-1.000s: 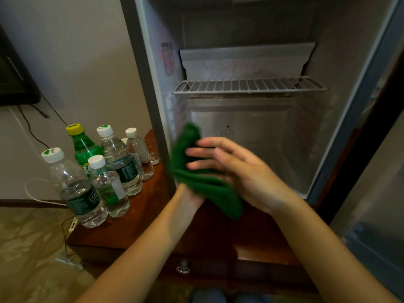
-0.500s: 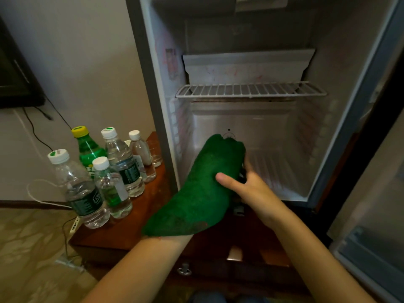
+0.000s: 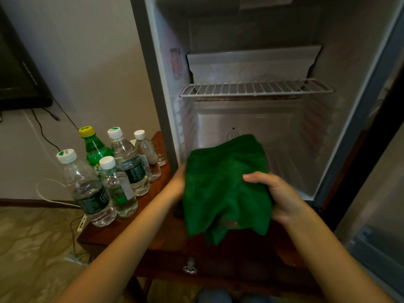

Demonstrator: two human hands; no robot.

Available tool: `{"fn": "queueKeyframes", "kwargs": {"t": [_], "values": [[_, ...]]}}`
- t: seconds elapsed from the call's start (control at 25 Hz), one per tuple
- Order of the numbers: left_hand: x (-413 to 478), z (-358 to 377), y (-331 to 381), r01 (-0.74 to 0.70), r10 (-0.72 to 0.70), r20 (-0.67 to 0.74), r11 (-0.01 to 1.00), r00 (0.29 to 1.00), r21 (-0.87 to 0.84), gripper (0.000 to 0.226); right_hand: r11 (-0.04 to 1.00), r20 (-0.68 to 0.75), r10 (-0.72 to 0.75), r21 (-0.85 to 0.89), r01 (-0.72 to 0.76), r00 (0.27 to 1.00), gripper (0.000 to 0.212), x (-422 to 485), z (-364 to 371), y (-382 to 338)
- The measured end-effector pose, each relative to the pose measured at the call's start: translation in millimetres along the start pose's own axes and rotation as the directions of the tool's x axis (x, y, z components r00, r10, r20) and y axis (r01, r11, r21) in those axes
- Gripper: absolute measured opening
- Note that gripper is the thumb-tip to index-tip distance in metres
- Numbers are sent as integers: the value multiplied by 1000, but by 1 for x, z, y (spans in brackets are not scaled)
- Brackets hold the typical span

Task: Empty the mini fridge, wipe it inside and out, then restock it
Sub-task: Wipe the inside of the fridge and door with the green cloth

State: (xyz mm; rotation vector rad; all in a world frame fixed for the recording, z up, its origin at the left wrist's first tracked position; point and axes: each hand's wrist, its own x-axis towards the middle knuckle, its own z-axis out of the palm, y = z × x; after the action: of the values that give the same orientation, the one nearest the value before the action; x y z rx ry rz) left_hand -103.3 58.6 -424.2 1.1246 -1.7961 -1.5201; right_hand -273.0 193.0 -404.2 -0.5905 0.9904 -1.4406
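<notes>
The mini fridge (image 3: 341, 149) stands open with nothing inside but a white wire shelf (image 3: 255, 88). In front of its lower compartment hangs a green cloth (image 3: 225, 189), spread out between both hands. My left hand (image 3: 178, 182) is mostly hidden behind the cloth's left edge and holds it there. My right hand (image 3: 275, 193) grips the right edge, thumb on the front of the cloth. Several water bottles (image 3: 87, 189) and a green soda bottle (image 3: 95, 147) stand on the wooden cabinet (image 3: 153, 226) left of the fridge.
The fridge door (image 3: 376, 226) hangs open at the right. Small glasses (image 3: 160, 153) stand behind the bottles against the fridge side. Cables (image 3: 47, 136) run down the wall below a dark screen (image 3: 17, 73) at the left. The cabinet drawer has a metal pull (image 3: 189, 266).
The cloth went from bunched in my hands to draped over my left hand, and now hangs spread wide between both hands. The view has shifted closer to the fridge.
</notes>
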Motion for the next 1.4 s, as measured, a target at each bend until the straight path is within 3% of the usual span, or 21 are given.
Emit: {"fn": "queueKeyframes", "kwargs": {"t": [0.12,0.24,0.32,0.44,0.48,0.52,0.6,0.64,0.72,0.76,0.8,0.88,0.96,1.04,1.08,1.16,1.24,1.32,1.4], "values": [[8,-2,4,17,-16,26,999,1000,-43,23,984,-140,-155,-113,140,978,39,-2,-9,-18],[0,12,7,6,51,184,955,982,-296,37,885,-235,-274,-442,148,933,49,13,-1,-10],[-9,32,19,43,81,284,913,955,-405,51,789,-249,-461,-554,265,852,57,24,6,12],[-3,39,26,118,48,328,875,944,-469,49,579,-171,-735,-662,476,657,44,41,3,41],[-2,33,25,129,39,340,880,940,-457,50,543,-125,-756,-667,510,642,43,51,1,47],[-1,26,24,108,42,335,904,941,-414,51,579,-98,-728,-619,531,679,46,61,2,47],[9,8,15,-94,145,194,963,970,-251,38,719,-91,-625,-453,527,775,59,82,7,43],[14,-3,9,-241,249,32,957,968,-160,33,748,-123,-614,-404,526,779,59,92,11,38],[21,-22,-5,-444,423,-337,896,841,15,13,699,-179,-683,-441,563,708,55,111,21,22],[29,-29,-16,-458,456,-428,882,780,106,15,643,-185,-725,-526,556,663,54,122,25,15],[37,-33,-27,-422,460,-459,887,760,189,33,575,-143,-759,-604,552,635,55,134,31,13],[58,-33,-47,-352,442,-407,894,799,278,58,408,72,-780,-696,592,622,54,146,41,29],[75,-22,-56,-349,475,-384,868,792,354,66,306,223,-768,-696,649,601,50,149,52,54],[86,-12,-62,-362,494,-454,864,741,351,77,209,268,-812,-696,687,519,46,167,49,51],[89,-8,-64,-336,467,-502,881,728,333,85,200,230,-830,-726,657,507,44,181,48,40],[99,-10,-81,-300,415,-586,909,696,288,96,288,115,-837,-739,609,536,40,211,46,11],[102,-13,-92,-205,353,-613,931,707,301,104,315,87,-849,-708,632,522,40,211,49,15],[103,-12,-88,-170,274,-598,959,753,226,95,228,189,-865,-677,699,465,40,185,54,39],[104,-9,-88,-225,260,-549,965,794,131,87,154,264,-872,-651,743,412,41,178,48,46]]}}
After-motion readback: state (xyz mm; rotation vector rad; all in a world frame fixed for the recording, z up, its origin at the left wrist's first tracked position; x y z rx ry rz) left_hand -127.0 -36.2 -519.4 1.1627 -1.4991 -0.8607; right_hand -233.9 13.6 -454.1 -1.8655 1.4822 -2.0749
